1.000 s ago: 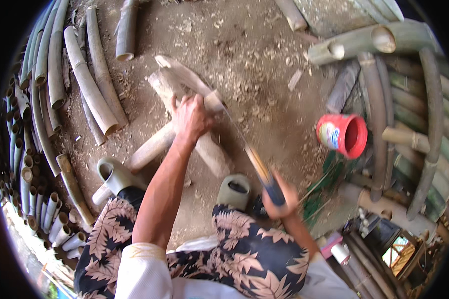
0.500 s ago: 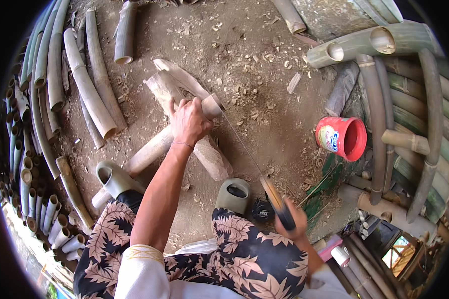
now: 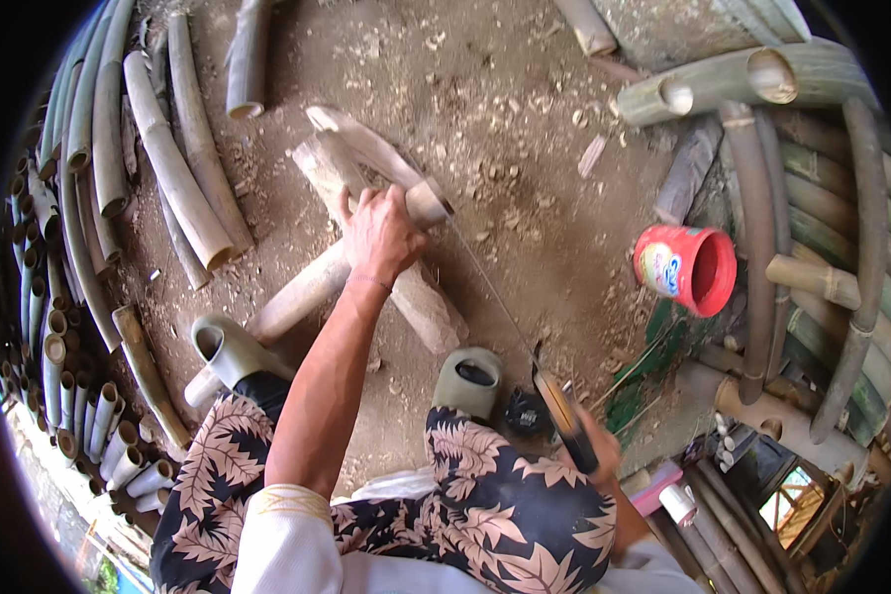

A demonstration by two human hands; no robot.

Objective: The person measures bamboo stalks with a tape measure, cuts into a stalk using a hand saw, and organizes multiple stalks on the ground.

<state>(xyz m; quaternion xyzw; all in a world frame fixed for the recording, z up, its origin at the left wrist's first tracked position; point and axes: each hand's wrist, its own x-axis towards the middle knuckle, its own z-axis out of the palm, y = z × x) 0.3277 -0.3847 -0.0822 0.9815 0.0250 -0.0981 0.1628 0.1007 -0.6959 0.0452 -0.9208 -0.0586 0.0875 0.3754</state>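
My left hand [image 3: 381, 233] is closed over a bamboo pole [image 3: 302, 294] near its far end, pressing it onto a rough wooden log [image 3: 424, 305] on the ground. The pole slants from beside my left shoe up to the right. My right hand [image 3: 596, 450] grips the handle of a handsaw [image 3: 558, 408] with an orange and black grip. Its thin blade reaches up and left to the pole's end, just right of my left hand, and touches it there. My right fingers are partly hidden behind the handle.
A red plastic bucket [image 3: 685, 270] lies tipped at the right, near stacked bamboo [image 3: 820, 203]. Many bamboo poles [image 3: 173, 163] lie along the left side. A round black object [image 3: 525, 411] sits beside my right shoe [image 3: 467, 382]. Wood chips litter the dirt floor.
My right hand and the saw handle have shifted slightly down and to the right, drawing the blade along the pole's end. My left hand keeps its hold on the pole.
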